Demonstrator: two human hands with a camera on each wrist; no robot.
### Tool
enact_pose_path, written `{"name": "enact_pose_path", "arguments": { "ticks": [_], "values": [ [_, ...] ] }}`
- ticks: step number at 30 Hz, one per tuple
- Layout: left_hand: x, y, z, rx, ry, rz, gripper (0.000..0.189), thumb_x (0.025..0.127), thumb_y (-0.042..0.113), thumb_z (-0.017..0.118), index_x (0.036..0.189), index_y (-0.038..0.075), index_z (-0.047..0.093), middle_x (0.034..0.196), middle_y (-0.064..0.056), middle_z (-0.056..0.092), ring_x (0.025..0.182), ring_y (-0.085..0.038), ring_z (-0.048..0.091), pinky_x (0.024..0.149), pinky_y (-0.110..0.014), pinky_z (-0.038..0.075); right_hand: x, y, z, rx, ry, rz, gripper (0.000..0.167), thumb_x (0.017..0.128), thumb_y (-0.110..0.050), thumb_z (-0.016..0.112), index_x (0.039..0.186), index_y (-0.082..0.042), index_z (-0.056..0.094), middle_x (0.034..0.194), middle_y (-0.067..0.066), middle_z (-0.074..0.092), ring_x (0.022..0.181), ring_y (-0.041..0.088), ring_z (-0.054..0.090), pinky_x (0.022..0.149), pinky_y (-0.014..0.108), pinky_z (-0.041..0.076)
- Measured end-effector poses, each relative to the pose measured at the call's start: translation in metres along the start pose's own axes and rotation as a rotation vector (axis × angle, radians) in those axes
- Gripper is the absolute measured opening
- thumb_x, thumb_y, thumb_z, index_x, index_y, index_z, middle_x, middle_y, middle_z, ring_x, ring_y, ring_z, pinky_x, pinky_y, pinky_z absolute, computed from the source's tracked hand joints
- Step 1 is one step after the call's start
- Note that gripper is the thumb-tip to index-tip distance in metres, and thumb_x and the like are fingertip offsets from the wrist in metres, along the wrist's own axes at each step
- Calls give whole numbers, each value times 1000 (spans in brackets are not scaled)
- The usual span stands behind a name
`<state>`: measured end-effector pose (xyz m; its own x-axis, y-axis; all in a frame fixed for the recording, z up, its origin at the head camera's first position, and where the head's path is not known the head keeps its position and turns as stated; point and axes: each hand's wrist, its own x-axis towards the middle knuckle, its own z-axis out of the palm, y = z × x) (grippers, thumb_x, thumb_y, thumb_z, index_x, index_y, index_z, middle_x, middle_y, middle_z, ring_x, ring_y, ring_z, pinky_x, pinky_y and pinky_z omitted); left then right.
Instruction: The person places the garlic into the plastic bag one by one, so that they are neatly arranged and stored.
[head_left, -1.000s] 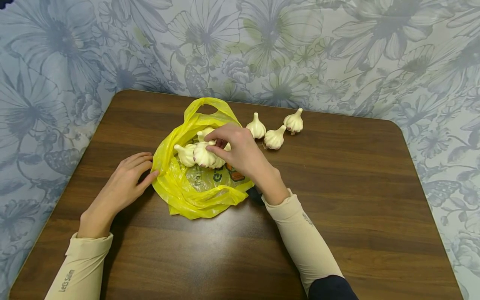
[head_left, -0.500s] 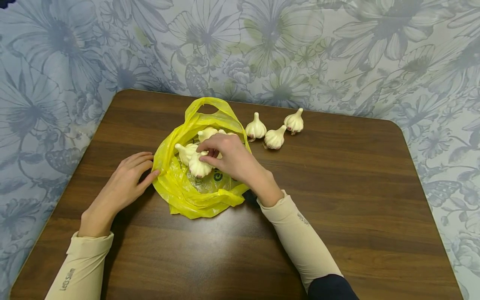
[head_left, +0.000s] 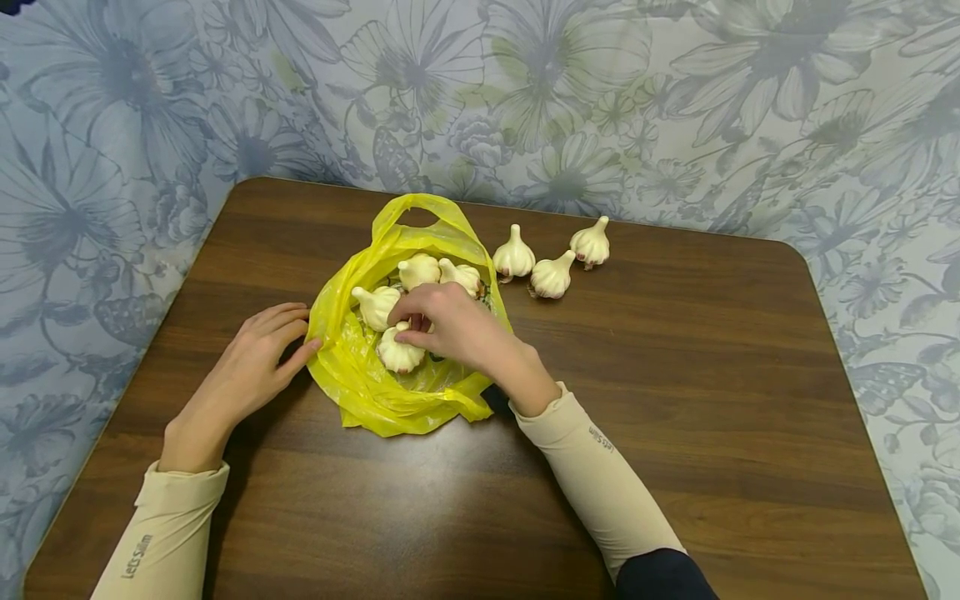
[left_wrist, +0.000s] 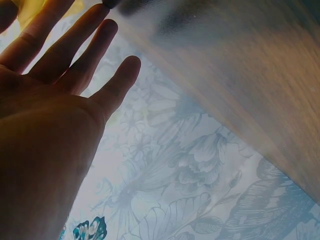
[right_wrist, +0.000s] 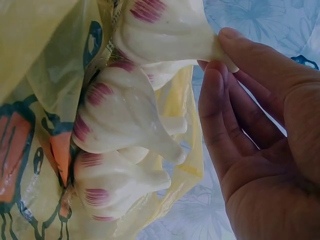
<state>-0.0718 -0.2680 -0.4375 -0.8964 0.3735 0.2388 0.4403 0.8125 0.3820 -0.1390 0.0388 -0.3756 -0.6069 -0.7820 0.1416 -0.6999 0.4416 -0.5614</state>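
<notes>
My right hand reaches into a yellow plastic bag. Between thumb and fingertips it pinches the neck of a garlic bulb, white with purple streaks; in the head view this bulb is at the front of the bag's opening. Other bulbs lie behind it in the bag, one garlic bulb to the left and two at the back. At the bag's left rim rests my left hand, thumb and fingertips against the plastic. Its fingers look straight and spread in the left wrist view.
Three more garlic bulbs sit on the brown wooden table just right of the bag. Along the table's back edge runs a floral-patterned wall. The bag's looped handle stands up toward that wall.
My right hand has moved the pinched garlic bulb toward the front of the bag, away from the others, uncovering the bulbs at the back. The left hand stays at the rim.
</notes>
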Motion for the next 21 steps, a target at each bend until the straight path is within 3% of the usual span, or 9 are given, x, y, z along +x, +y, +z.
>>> {"name": "enact_pose_path", "arguments": {
  "ticks": [21],
  "values": [
    [0, 1, -2, -3, -16, -14, 30, 98, 15, 75, 119, -5, 72, 132, -30, 66, 134, -49, 53, 113, -70, 38, 1, 0, 5, 2, 4, -15, 13, 97, -19, 79, 106, -9, 78, 93, -3, 73, 81, 8, 65, 75, 16, 51]
  ]
}}
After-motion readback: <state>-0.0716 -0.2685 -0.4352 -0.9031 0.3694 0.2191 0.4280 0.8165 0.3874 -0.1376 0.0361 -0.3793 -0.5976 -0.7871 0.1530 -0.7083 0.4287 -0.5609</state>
